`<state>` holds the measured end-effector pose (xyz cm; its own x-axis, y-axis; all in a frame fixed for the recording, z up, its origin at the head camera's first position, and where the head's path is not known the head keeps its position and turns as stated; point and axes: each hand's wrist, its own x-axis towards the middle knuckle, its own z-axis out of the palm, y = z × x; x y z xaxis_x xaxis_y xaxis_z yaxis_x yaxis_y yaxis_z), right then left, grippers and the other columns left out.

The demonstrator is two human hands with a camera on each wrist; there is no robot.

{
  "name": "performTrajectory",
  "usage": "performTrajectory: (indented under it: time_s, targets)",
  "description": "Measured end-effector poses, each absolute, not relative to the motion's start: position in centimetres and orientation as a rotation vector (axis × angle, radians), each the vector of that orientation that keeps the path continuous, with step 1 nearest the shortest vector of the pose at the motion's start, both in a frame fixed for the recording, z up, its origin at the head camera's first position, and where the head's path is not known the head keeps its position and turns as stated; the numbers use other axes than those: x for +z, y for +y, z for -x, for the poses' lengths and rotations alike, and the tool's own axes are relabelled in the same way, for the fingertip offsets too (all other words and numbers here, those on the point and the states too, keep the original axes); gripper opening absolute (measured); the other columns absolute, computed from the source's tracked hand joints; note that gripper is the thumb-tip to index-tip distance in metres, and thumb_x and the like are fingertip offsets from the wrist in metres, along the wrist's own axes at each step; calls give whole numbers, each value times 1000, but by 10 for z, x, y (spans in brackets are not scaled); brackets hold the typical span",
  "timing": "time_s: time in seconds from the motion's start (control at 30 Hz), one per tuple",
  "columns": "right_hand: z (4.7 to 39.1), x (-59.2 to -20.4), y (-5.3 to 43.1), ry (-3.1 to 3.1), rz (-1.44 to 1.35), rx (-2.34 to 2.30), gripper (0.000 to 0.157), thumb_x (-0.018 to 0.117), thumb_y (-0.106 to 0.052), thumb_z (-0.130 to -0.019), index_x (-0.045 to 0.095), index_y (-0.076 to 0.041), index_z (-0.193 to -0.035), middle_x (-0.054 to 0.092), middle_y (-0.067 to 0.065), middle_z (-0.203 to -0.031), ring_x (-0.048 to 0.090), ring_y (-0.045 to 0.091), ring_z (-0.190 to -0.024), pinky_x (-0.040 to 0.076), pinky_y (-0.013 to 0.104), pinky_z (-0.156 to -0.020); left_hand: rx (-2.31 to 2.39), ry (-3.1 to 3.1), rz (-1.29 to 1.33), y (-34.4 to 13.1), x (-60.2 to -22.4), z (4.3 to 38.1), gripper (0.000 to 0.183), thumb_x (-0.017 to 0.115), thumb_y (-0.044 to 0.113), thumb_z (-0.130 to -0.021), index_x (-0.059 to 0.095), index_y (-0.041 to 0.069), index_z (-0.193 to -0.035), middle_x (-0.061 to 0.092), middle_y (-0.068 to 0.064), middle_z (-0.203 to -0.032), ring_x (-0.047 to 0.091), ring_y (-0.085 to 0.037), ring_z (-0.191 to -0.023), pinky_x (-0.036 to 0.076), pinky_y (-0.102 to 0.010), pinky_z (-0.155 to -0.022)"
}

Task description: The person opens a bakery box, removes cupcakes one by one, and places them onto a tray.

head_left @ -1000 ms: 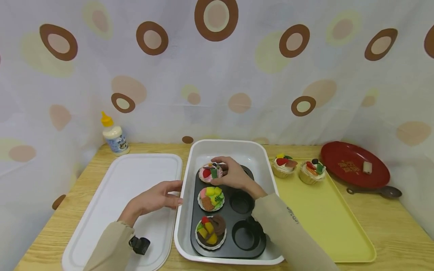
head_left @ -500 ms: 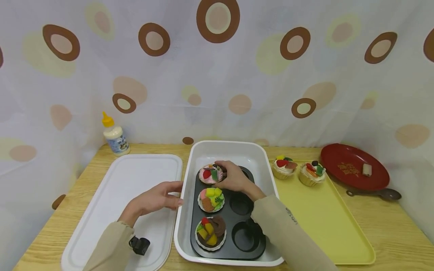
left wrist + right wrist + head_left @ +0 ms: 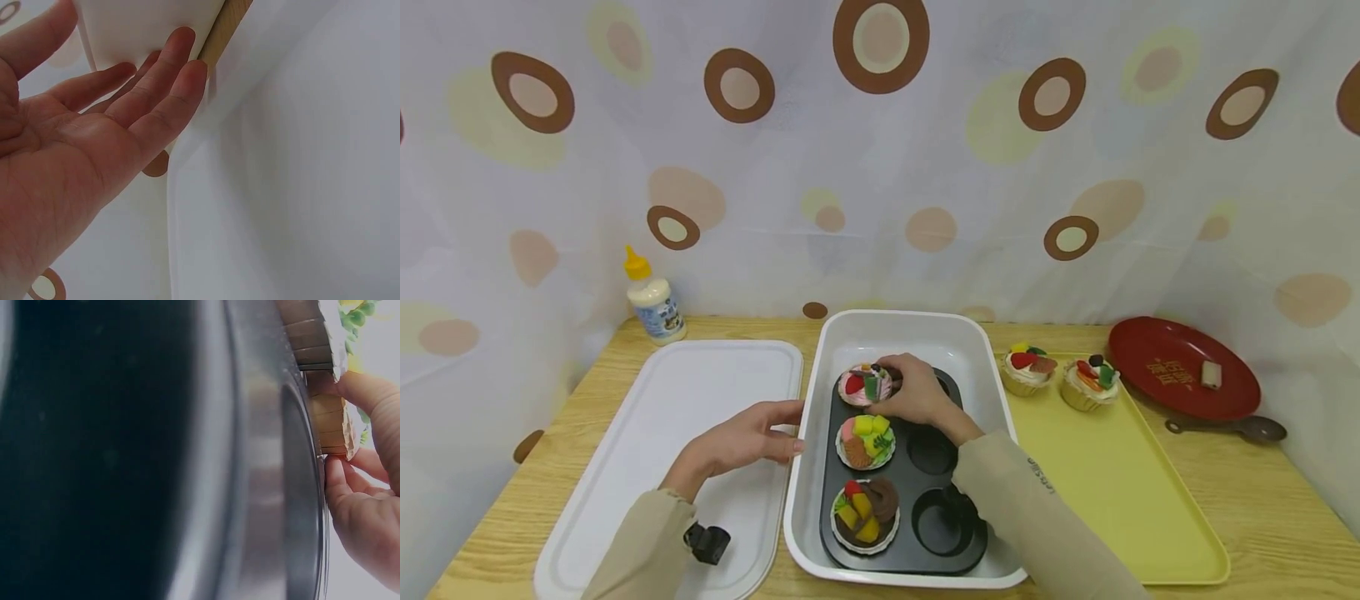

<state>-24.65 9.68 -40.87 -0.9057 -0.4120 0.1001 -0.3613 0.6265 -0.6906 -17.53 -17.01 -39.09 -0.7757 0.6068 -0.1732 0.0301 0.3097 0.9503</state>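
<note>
A toy cupcake with pink icing (image 3: 859,387) and fruit toppings sits in the far left cup of a black muffin tin (image 3: 904,500). My right hand (image 3: 917,390) holds it from the right, fingers behind and thumb in front. In the right wrist view, the thumb reaches between its pleated wrapper (image 3: 329,425) and the nearer cupcake's wrapper (image 3: 306,334). A cupcake with yellow cubes (image 3: 867,442) and a chocolate one (image 3: 865,517) fill the left column's other cups. My left hand (image 3: 737,440) rests its extended fingertips at the left rim of the white bin (image 3: 802,467).
A white tray (image 3: 700,392) lies left, with a glue bottle (image 3: 657,304) behind it. On the right, a yellow tray (image 3: 1120,492) bears two cupcakes (image 3: 1028,368). Beyond lie a red plate (image 3: 1180,375), with a small beige block (image 3: 1211,374) on it, and a dark spoon (image 3: 1258,428).
My right hand's index finger has drawn back slightly to the right from over the pink cupcake, which stays in the same cup. My left hand has not moved.
</note>
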Motion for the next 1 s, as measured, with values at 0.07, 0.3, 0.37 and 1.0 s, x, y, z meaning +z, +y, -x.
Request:
performTrajectory:
  time_s: [0.07,0.3,0.37,1.0]
  targets:
    - [247,-409,97,2787,641,-1155,67,87,-22,-68,59,1,-125,60,13,-113,59,24,-97,51,37,-87,1485,2068,-561,-170,-390,176,62,60,12,-94,31,-6,-146,42,-28,-141,57,-29,-110,51,-41,-85]
    - [246,-409,96,2784,595,-1186,67,87,-22,-67,60,1,-124,61,12,-113,59,23,-96,51,37,-86,1491,2067,-553,-170,-389,175,62,60,12,-94,31,-6,-146,42,-28,-141,55,-30,-113,51,-40,-86]
    - [247,-410,95,2776,587,-1194,67,86,-22,-67,60,0,-124,61,12,-113,59,22,-95,51,36,-86,1492,2066,-554,-170,-389,174,62,59,12,-94,31,-7,-146,42,-29,-141,56,-31,-112,51,-40,-86]
    - [247,-404,99,2573,447,-1531,59,84,-21,-70,63,-4,-122,64,11,-113,62,23,-98,51,37,-84,1497,2065,-554,-171,-392,174,63,59,12,-94,30,-6,-146,41,-28,-142,52,-34,-119,51,-40,-87]
